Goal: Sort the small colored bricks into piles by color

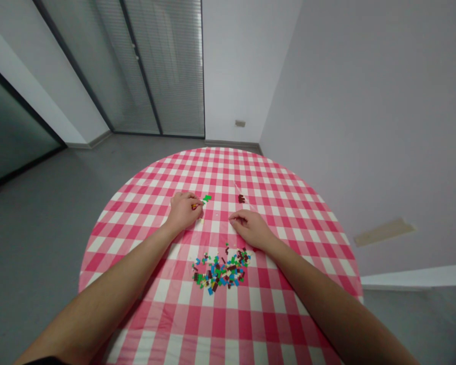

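My left hand [185, 209] rests over the tablecloth with its fingers curled together. A small yellow-and-red piece [194, 206] shows between its thumb and fingers, too small to make out fully. Just past the fingertips lie joined green toy bricks [207, 198]. To the right, my right hand [251, 228] has its fingers bent in and the tips pressed together; whatever they may pinch is hidden. A dark brown brick cluster [241, 198] lies a little beyond it, apart from the hand. Nearer to me spreads a loose pile of small bricks [222, 272] in green, blue, brown and yellow.
The round table wears a red-and-white checked cloth [228, 170]. A tiny pale piece [217, 215] lies between the hands. Beyond the table are a glass partition with blinds [171, 71] and a white wall with a socket [240, 123]; another wall [372, 126] stands on the right.
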### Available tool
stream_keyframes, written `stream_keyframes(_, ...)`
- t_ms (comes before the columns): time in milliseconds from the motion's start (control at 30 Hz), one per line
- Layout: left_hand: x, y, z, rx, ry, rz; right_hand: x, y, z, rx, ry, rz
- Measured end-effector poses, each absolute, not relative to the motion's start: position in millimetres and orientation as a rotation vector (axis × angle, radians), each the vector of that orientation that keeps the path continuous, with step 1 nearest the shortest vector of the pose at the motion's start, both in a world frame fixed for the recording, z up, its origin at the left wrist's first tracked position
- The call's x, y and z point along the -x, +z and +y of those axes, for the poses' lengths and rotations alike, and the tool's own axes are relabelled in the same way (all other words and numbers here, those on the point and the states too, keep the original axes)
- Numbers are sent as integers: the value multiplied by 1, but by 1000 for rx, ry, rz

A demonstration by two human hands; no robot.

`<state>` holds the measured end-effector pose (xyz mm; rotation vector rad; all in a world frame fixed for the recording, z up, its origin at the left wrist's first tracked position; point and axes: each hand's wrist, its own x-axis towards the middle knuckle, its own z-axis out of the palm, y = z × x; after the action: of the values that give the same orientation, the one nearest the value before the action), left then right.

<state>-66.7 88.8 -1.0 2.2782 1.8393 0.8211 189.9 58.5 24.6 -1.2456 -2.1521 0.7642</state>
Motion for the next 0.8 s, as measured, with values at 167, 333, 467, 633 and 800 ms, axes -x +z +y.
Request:
stream_keyframes(167,65,0,88,-2329,736,1785,-190,23,60,1242,743,-2147)
stream_keyframes(333,62,-1,87,-2389,731,1757,-190,23,60,1246,741,-2151)
stream_keyframes(467,61,0,85,-2411,723,1737,-189,24,60,1249,742,-2148)
stream_keyframes(633,60,2,85,-2455,677,1697,-189,24,59,1244,750,-2139)
stream_keyframes(800,60,3,85,-2439,688,1682,-189,23,59,1233,754,-2142)
